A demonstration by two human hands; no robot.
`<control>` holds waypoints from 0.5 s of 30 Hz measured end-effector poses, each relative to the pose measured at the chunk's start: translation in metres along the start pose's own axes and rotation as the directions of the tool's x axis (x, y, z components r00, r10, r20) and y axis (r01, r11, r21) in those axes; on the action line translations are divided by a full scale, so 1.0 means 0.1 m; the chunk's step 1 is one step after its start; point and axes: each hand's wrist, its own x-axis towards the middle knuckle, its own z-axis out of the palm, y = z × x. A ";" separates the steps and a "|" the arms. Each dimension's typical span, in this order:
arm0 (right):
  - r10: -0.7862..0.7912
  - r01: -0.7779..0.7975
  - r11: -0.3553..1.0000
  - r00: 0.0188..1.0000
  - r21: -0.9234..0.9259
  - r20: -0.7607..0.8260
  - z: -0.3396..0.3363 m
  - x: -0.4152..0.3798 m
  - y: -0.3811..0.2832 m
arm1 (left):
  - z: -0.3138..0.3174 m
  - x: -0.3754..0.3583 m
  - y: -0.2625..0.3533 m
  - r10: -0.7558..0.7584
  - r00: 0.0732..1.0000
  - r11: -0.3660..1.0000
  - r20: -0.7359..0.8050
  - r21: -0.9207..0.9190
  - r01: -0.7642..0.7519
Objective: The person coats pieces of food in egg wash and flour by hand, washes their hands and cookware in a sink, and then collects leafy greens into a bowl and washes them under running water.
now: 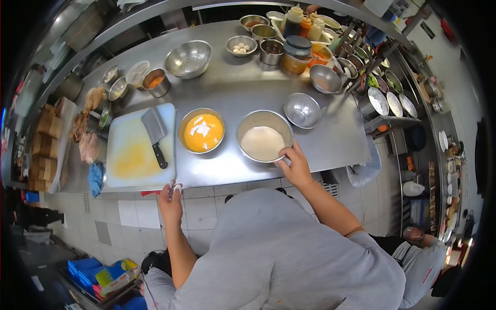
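My right hand is closed on the near right rim of a round, deep metal pot, which holds something pale and off-white. My left hand is at the table's front edge, just below the white cutting board. Its fingers are slightly apart, with white powder on the tips. A bit of red material shows beside it. On the board lies a cleaver with a black handle, over yellow stains. Between board and pot stands a metal bowl of orange-yellow liquid topped with white powder.
An empty-looking metal bowl sits right of the pot, and a larger bowl stands farther back. Squeeze bottles and a lidded tub crowd the back right. A blue cloth hangs left of the board. Another person is at the lower right.
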 end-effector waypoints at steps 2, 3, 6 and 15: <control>0.119 -0.133 0.986 0.984 0.103 0.135 -0.14 0.12 0.07 | 0.09 -0.12 -0.14 0.023 0.998 0.998 -0.060 0.064 -0.019; 0.137 -0.128 0.989 0.982 -0.072 0.130 -0.30 0.24 0.07 | 0.15 -0.17 -0.16 0.024 0.997 0.997 -0.074 0.069 -0.019; 0.116 -0.072 0.928 0.988 -0.367 0.099 -0.60 0.59 0.40 | 0.30 -0.31 -0.23 0.127 0.988 0.987 -0.091 0.106 -0.117; 0.006 0.082 0.884 0.982 -0.460 0.188 -0.81 0.48 1.13 | 0.91 -0.43 0.40 0.443 0.896 0.703 -0.027 0.631 -0.329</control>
